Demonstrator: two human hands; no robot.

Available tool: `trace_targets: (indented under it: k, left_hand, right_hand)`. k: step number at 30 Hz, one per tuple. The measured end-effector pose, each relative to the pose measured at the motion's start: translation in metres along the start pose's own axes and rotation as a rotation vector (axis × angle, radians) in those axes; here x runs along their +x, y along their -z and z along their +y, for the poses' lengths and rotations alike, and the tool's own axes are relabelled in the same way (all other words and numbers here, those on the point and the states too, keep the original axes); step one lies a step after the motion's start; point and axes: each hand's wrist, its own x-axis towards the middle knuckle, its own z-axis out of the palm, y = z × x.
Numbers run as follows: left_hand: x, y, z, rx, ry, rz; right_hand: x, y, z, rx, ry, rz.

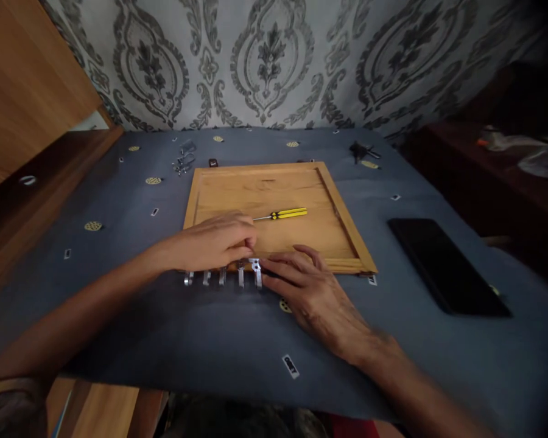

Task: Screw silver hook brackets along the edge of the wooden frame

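A wooden frame with a recessed panel (265, 191) lies flat on the cloth. A row of several silvery metal hooks (221, 277) runs along its near edge. My left hand (214, 241) is over the left part of that edge, its fingers closed in a pinch just above the hooks; what they hold is hidden or too small to make out. With thumb and fingers, my right hand (313, 292) holds the rightmost metal hook (257, 274) against the edge. On the panel, beyond my hands, rests a screwdriver (290, 213) with a yellow and black handle.
A patterned blue-grey cloth (164, 340) covers the table. At the right lies a dark phone-like slab (447, 267). Loose metal pieces (185, 157) are at the back left, and a small dark object (364, 152) is at the back right. A patterned curtain (274, 61) hangs behind.
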Motion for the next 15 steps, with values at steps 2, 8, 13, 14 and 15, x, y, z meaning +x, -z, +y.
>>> trace_targets:
  k: [2,8,13,14,15]
  left_hand:
    - [0.004,0.0,0.005,0.025,0.004,-0.058]
    - [0.013,-0.002,0.008,0.109,0.032,-0.183]
    - [0.017,-0.004,0.005,0.166,0.041,-0.225]
    - [0.018,-0.004,0.005,0.173,0.043,-0.23]
    - [0.019,-0.003,0.005,0.18,0.043,-0.24]
  right_hand:
    - [0.001,0.001,-0.001,-0.003,-0.001,0.011]
    - [0.002,0.002,-0.002,-0.006,-0.006,0.017]
    - [0.001,0.001,-0.001,-0.016,-0.003,0.036]
    - [0.001,0.001,-0.001,-0.017,-0.001,0.04]
    - [0.001,0.001,-0.001,-0.017,0.006,0.046]
